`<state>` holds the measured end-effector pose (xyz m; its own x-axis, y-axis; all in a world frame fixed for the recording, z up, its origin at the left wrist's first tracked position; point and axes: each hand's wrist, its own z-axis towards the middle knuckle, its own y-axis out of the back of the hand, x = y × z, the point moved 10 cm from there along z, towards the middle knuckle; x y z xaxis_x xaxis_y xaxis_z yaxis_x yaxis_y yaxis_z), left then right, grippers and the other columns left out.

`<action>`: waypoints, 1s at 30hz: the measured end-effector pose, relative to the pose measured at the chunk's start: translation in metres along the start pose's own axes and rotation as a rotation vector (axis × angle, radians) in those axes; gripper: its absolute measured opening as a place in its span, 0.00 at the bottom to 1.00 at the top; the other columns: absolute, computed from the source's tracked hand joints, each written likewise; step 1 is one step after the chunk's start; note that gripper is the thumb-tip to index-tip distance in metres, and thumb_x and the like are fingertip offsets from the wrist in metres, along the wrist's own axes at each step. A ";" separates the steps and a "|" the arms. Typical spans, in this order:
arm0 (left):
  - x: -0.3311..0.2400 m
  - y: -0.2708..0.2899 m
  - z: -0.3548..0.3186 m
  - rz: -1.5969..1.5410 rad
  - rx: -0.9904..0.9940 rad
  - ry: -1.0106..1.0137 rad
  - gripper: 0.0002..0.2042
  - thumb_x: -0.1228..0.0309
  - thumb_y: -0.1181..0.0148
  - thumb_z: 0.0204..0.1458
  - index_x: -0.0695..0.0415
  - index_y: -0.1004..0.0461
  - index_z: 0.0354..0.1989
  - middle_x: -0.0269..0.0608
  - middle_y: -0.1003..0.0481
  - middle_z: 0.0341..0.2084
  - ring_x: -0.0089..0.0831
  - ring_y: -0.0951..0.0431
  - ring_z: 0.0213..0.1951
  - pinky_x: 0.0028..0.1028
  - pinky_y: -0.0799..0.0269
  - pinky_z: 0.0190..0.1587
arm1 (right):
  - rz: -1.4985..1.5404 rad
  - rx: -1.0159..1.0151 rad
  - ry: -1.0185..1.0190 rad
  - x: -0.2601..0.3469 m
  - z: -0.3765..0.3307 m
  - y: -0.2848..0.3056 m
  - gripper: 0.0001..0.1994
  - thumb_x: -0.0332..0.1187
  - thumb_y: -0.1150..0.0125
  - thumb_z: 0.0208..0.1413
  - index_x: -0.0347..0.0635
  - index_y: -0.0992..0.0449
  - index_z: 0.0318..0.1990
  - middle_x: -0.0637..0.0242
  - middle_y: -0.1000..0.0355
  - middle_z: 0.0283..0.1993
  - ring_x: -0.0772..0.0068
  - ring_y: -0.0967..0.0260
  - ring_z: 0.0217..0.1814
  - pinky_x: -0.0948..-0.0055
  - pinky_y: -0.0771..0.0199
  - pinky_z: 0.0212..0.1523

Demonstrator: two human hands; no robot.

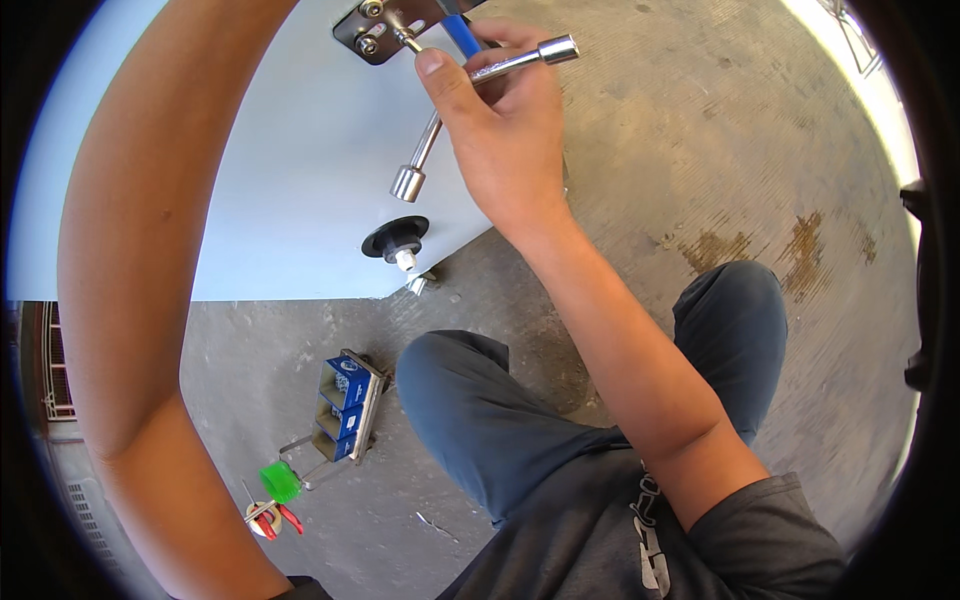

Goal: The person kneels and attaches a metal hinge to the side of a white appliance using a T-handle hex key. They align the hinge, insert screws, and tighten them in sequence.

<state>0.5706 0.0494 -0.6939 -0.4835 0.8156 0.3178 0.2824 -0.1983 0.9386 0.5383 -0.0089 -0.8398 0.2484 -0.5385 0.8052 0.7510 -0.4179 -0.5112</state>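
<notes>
chrome l-shaped socket wrench (470, 90) clasped in right hand (500, 140), against smooth white panel (290, 180); left hand's grip unseen.

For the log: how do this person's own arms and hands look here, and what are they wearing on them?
Both forearms are bare, with no gloves, watch or rings visible. The right hand shows in full at the top of the head view. The left hand is out of frame; only its long bare arm shows. A dark grey short sleeve with a pale printed mark beside it ends above the right elbow.
</notes>
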 end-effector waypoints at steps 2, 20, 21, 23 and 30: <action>0.004 -0.005 0.001 -0.161 0.061 -0.009 0.21 0.55 0.42 0.64 0.63 0.17 0.47 0.51 0.15 0.42 0.43 0.16 0.45 0.37 0.24 0.52 | -0.206 -0.280 0.241 0.032 0.007 0.022 0.09 0.37 0.40 0.65 0.41 0.26 0.43 0.71 0.33 0.30 0.75 0.33 0.41 0.65 0.29 0.48; -0.034 -0.017 0.023 0.379 0.171 -0.155 0.18 0.57 0.33 0.51 0.63 0.14 0.38 0.52 0.16 0.37 0.48 0.16 0.43 0.42 0.21 0.49 | -1.320 0.895 0.832 0.059 -0.015 -0.068 0.16 0.42 0.34 0.61 0.45 0.16 0.23 0.60 0.22 0.21 0.62 0.22 0.24 0.62 0.23 0.35; -0.032 -0.022 0.024 0.412 0.211 -0.155 0.19 0.56 0.31 0.50 0.62 0.14 0.37 0.52 0.16 0.36 0.48 0.16 0.43 0.41 0.21 0.48 | -1.251 0.840 0.810 0.062 -0.012 -0.066 0.18 0.43 0.35 0.62 0.44 0.16 0.23 0.61 0.23 0.20 0.64 0.23 0.23 0.62 0.24 0.33; -0.028 -0.021 0.027 0.443 0.149 -0.125 0.20 0.54 0.30 0.50 0.62 0.14 0.36 0.51 0.16 0.36 0.47 0.16 0.43 0.41 0.20 0.48 | -1.222 0.784 0.650 0.051 -0.006 -0.061 0.20 0.46 0.36 0.64 0.43 0.17 0.23 0.63 0.26 0.19 0.67 0.26 0.22 0.63 0.27 0.29; -0.031 -0.020 0.019 0.351 0.229 -0.155 0.23 0.49 0.34 0.57 0.62 0.14 0.35 0.50 0.15 0.35 0.47 0.16 0.44 0.41 0.21 0.49 | 0.586 0.308 -0.533 -0.013 -0.024 -0.057 0.25 0.53 0.42 0.69 0.54 0.42 0.23 0.79 0.48 0.21 0.82 0.53 0.21 0.76 0.50 0.23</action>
<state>0.5960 0.0384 -0.7248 -0.2009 0.7958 0.5713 0.5919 -0.3661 0.7181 0.4780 0.0040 -0.8284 0.8462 -0.1566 0.5093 0.5249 0.0801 -0.8474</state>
